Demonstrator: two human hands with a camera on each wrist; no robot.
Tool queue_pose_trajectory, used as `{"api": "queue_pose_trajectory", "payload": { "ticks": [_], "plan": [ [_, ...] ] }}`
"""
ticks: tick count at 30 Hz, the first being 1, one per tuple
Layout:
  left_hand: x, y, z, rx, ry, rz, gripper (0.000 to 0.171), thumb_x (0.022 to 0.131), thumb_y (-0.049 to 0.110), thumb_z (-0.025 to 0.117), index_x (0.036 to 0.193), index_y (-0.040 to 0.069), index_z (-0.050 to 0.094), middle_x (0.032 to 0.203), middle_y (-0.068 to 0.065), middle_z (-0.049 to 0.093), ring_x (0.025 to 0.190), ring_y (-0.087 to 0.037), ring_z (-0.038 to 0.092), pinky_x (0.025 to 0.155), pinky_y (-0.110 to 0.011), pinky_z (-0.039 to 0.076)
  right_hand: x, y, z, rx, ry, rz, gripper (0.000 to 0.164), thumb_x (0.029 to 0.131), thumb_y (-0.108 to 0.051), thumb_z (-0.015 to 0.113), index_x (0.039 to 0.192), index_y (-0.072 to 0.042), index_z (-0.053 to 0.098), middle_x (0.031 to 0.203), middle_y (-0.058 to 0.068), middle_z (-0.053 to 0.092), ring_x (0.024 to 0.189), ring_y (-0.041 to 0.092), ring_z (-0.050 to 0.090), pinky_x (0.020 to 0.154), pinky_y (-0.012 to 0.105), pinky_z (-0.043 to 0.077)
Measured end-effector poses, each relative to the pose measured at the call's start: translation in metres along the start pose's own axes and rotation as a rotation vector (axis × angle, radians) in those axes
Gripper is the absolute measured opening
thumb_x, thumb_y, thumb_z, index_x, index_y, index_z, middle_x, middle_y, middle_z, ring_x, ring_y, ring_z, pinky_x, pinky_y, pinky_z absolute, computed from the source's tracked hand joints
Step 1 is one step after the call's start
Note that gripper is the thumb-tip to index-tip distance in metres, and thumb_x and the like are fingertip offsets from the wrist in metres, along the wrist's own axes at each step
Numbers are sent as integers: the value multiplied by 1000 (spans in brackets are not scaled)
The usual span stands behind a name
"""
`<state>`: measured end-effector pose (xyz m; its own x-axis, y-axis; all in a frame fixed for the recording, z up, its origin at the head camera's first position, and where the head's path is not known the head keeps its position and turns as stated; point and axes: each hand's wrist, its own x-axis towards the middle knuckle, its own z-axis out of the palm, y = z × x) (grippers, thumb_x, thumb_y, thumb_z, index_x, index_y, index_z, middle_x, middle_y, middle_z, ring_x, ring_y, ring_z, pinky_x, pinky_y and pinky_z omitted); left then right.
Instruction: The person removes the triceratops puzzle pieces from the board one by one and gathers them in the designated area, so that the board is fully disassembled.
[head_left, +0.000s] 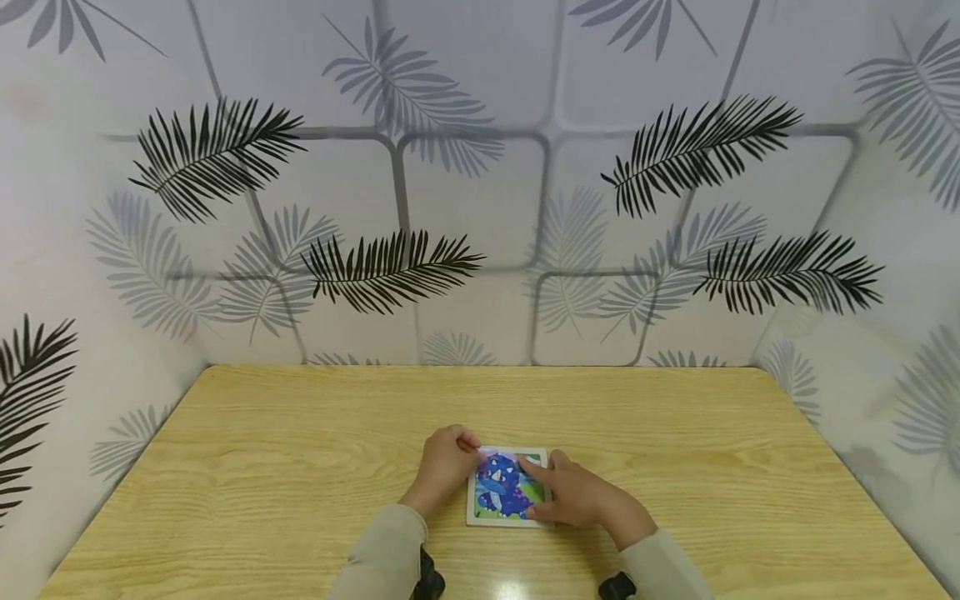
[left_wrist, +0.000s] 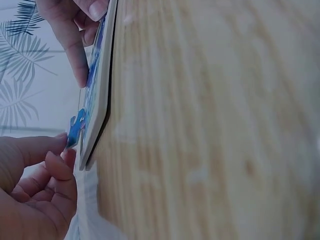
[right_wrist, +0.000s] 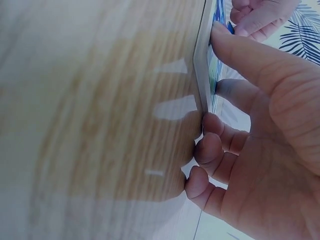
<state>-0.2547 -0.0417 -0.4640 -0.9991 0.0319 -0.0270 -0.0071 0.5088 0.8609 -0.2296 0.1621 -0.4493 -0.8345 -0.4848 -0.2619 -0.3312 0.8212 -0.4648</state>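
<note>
A small square jigsaw puzzle [head_left: 495, 523] with a pale frame lies flat on the table, its picture a blue cartoon dinosaur on green. At its upper left corner my left hand [head_left: 444, 467] pinches a small blue puzzle piece [left_wrist: 75, 131] between thumb and fingertips, tilted up against the puzzle's surface. My right hand [head_left: 581, 493] rests over the right edge, its thumb and index finger [right_wrist: 240, 92] pressing on the picture. The other fingers of that hand bend down beside the frame, their tips at the tabletop.
The light wooden table [head_left: 300, 433] reaches back to a wall covering [head_left: 480, 200] printed with dark and grey leaves, which also rises at both sides. Black wrist straps [head_left: 429, 575] show below the pale sleeves [head_left: 382, 554].
</note>
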Motion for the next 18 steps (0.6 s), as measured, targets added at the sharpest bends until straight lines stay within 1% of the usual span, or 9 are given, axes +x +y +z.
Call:
{"api": "queue_pose_trajectory", "payload": {
  "ticks": [4,7,11,13,16,18],
  "plan": [
    [2,-3,0,-23,13,5,5,82,1,69,83,2,64,75,-4,55,70,-16,50,63,-25,45,1,0,0,7,-3,9,71,85,-34,70,145,-14,38,91,8,36,76,19,42,68,35,35],
    [2,-6,1,-39,28,-12,4,82,3,70,82,3,65,75,-3,56,70,-16,49,62,-25,44,1,0,0,12,-4,8,71,85,-34,70,145,-14,38,91,8,36,76,20,42,69,35,35],
    [3,-8,1,-80,37,-49,3,83,5,69,84,3,67,76,-3,58,70,-16,51,61,-24,45,1,1,0,12,-4,5,71,85,-35,70,145,-14,38,90,8,36,75,19,42,67,34,34],
    [3,-9,-1,-115,32,-80,3,84,5,69,85,3,67,78,-3,59,70,-15,51,61,-24,45,1,1,0,11,-5,7,71,85,-35,70,145,-15,38,90,7,36,74,19,42,67,33,34],
    [3,-9,-5,-163,21,-125,3,85,7,69,87,5,68,79,-3,60,69,-15,51,59,-24,44,0,1,0,9,-6,13,71,85,-36,70,146,-16,38,91,7,36,75,19,42,66,33,34],
    [3,-9,-8,-190,14,-144,4,85,8,69,88,5,68,79,-3,60,66,-15,51,56,-24,44,0,1,0,9,-6,17,71,85,-36,70,146,-15,38,91,7,36,75,19,41,67,33,34]
  ]
}}
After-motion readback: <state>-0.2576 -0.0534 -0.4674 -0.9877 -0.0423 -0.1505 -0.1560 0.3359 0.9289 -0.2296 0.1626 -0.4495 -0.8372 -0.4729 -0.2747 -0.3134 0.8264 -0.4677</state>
